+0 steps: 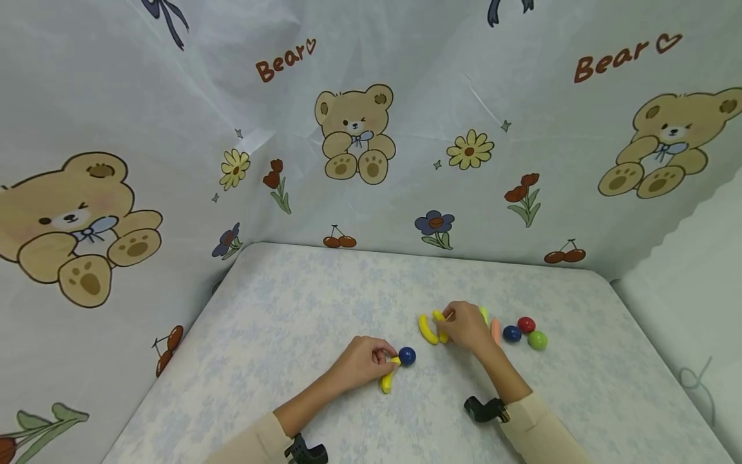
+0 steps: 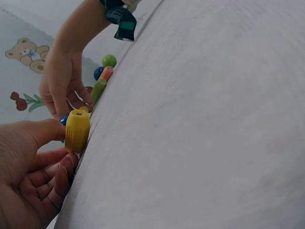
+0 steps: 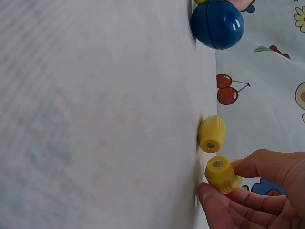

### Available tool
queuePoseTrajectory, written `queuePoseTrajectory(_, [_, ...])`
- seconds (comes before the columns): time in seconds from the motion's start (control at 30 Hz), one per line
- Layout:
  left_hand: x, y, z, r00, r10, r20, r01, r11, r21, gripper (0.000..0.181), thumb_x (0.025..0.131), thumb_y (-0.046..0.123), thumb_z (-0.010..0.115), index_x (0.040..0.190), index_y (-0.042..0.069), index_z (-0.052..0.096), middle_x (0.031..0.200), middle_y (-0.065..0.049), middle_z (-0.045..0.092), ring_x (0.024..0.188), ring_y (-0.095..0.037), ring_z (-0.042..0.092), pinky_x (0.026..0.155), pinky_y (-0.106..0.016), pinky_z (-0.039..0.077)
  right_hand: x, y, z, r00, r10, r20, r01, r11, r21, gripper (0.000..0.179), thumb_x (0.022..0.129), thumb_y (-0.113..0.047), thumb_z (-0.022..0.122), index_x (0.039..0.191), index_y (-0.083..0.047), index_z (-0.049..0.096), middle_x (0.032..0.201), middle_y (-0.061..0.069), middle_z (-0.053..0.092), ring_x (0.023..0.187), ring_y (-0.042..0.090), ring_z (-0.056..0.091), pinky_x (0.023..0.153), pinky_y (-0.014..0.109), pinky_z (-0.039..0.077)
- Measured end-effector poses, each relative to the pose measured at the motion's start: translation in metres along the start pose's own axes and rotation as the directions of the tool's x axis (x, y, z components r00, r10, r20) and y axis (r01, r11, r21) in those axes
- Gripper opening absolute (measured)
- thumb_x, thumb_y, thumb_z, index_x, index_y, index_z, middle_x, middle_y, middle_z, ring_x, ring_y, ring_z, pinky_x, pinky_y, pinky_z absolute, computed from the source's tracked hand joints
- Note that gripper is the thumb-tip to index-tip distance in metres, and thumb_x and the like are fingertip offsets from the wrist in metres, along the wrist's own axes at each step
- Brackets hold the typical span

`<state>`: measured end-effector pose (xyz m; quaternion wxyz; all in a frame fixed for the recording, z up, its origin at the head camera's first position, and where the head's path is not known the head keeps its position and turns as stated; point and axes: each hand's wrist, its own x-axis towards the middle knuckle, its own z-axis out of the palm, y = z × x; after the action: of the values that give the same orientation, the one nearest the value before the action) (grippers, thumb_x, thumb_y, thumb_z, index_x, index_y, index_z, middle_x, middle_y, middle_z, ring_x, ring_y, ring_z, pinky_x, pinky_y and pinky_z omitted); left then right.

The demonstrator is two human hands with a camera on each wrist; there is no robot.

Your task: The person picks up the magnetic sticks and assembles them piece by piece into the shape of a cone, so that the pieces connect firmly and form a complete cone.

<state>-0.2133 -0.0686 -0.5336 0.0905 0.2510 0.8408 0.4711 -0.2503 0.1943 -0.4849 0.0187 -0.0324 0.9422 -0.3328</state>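
Note:
My left hand (image 1: 361, 364) pinches a yellow curved magnetic stick (image 1: 386, 383) between thumb and fingers. The stick's far end meets a dark blue ball (image 1: 408, 356); whether they touch firmly I cannot tell. In the left wrist view this stick (image 2: 77, 133) shows a round metal insert in its end. Farther right, my right hand (image 1: 467, 327) pinches a second yellow curved stick (image 3: 219, 175) low at the table. Just left of it lies a third yellow curved stick (image 1: 427, 330), apart from the held one in the right wrist view.
Beyond my right hand are a light green stick (image 1: 484, 314) and an orange stick (image 1: 495, 332), partly hidden. To their right sit a second blue ball (image 1: 512, 334), a red ball (image 1: 526, 325) and a green ball (image 1: 538, 340). A bear-print curtain (image 1: 406, 200) hangs behind the table (image 1: 324, 290).

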Motion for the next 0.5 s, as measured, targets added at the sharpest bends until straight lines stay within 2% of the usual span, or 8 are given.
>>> queuePoseTrajectory(0.27, [-0.001,0.001,0.0,1.0,-0.008,0.011,0.008,1.0,-0.006,0.011,0.09,0.018,0.079,0.097,0.011,0.079,0.067,0.01,0.063,0.052,-0.004,0.053,0.049,-0.02,0.044,-0.005,0.003,-0.002,1.0,0.01,-0.026,-0.01,1.0,0.005,0.021,0.087,-0.011,0.077,0.101,0.003,0.068,0.082,0.008,0.067,0.056,0.013,0.06,0.052,0.029,0.051])
queuePoseTrajectory(0.5, [-0.001,0.004,-0.001,1.0,-0.024,0.001,0.024,1.0,-0.001,0.009,0.09,0.019,0.078,0.096,0.011,0.079,0.067,0.009,0.063,0.052,-0.004,0.053,0.05,-0.02,0.045,-0.023,-0.007,-0.008,0.999,-0.029,-0.013,0.029,1.0,0.008,0.019,0.086,-0.013,0.079,0.098,-0.001,0.07,0.08,0.005,0.065,0.063,0.015,0.058,0.057,0.03,0.05])
